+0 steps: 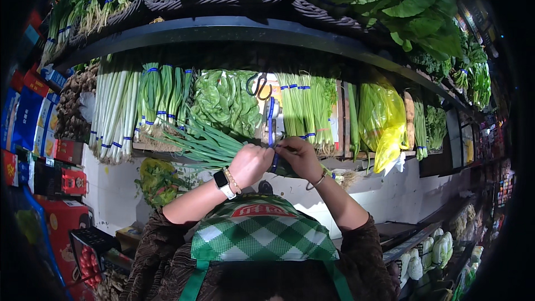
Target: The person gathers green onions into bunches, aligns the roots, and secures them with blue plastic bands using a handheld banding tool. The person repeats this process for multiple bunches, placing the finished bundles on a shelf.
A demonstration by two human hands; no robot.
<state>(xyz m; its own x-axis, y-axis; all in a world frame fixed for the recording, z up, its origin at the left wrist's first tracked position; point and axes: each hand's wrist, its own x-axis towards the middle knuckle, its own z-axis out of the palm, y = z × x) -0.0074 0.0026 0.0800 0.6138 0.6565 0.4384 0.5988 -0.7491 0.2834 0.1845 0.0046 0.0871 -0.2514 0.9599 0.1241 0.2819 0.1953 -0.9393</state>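
Green onions (214, 146) lie loose-leaved across the near edge of a vegetable display, in front of a person who bends over them in a green checked apron (262, 241). From where I stand, the bunch runs mostly sideways, slanting a little: its leafy tips fan out to the person's left, and its length narrows inward until it passes under the hands. Pale roots (346, 179) show just beyond the right wrist, though I cannot tell for certain whether they end this same bunch. A narrow blue strip (271, 118) stands almost at right angles to the leaves, rising between the two hands, with a short piece showing below them. The left hand (251, 161), wearing a watch, is the nearer to the leafy end; its fingers are curled closed and seem to grip the strip from the left, while its palm is hidden. The right hand (298, 155) meets it from the other side, thumb and fingertips pinched together on the strip, leaving hardly any gap between the hands. Beyond them, black-handled scissors (258, 82) rest between a heap of leafy greens (227, 97) and banded green stalks (301, 103).
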